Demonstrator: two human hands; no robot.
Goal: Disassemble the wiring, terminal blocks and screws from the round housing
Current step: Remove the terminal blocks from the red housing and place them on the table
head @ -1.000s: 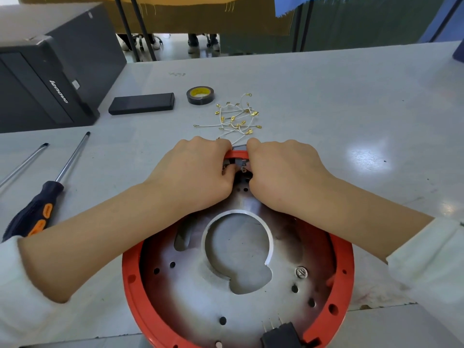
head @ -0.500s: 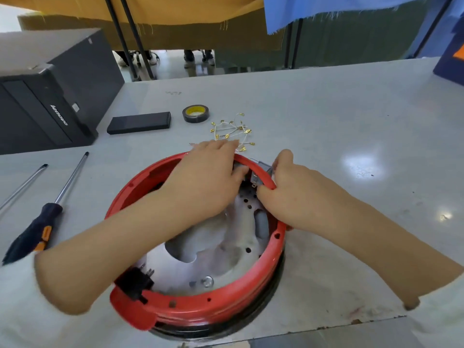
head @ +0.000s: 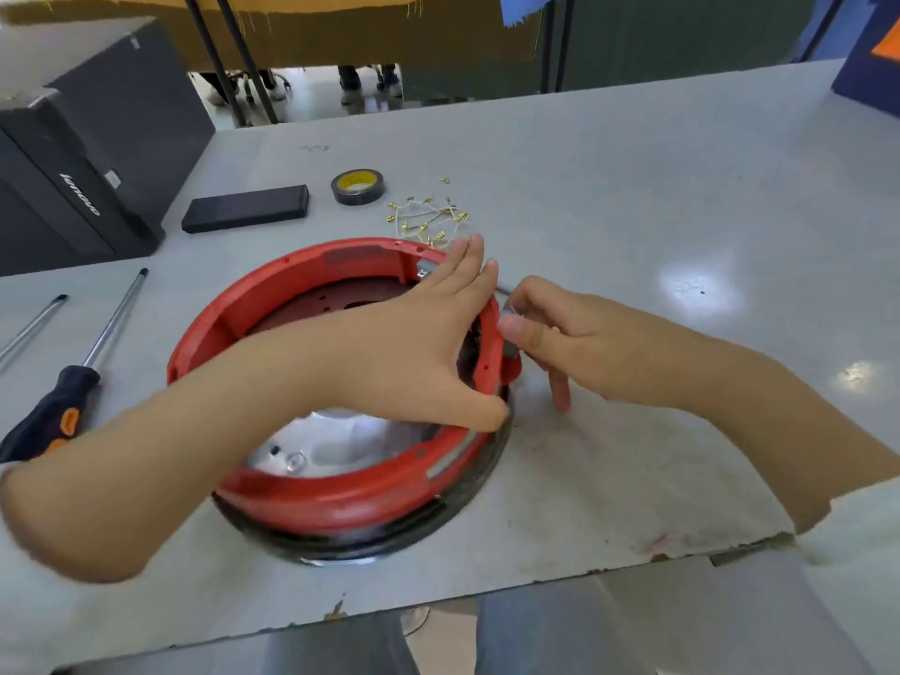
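The round housing (head: 311,499) sits tilted on the table (head: 633,197), near edge lowest. The left hand (head: 419,343) lies across its right rim, fingers straight, thumb pressing the rim. The right hand (head: 574,343), outside that rim, pinches a small grey part (head: 509,309), mostly hidden. Removed wires (head: 428,221) lie beyond the housing; screwdriver (head: 63,397) to its left.

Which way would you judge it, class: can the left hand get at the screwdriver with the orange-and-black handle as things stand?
Probably yes: the screwdriver lies uncovered left of the housing, though the left hand must first leave the rim.
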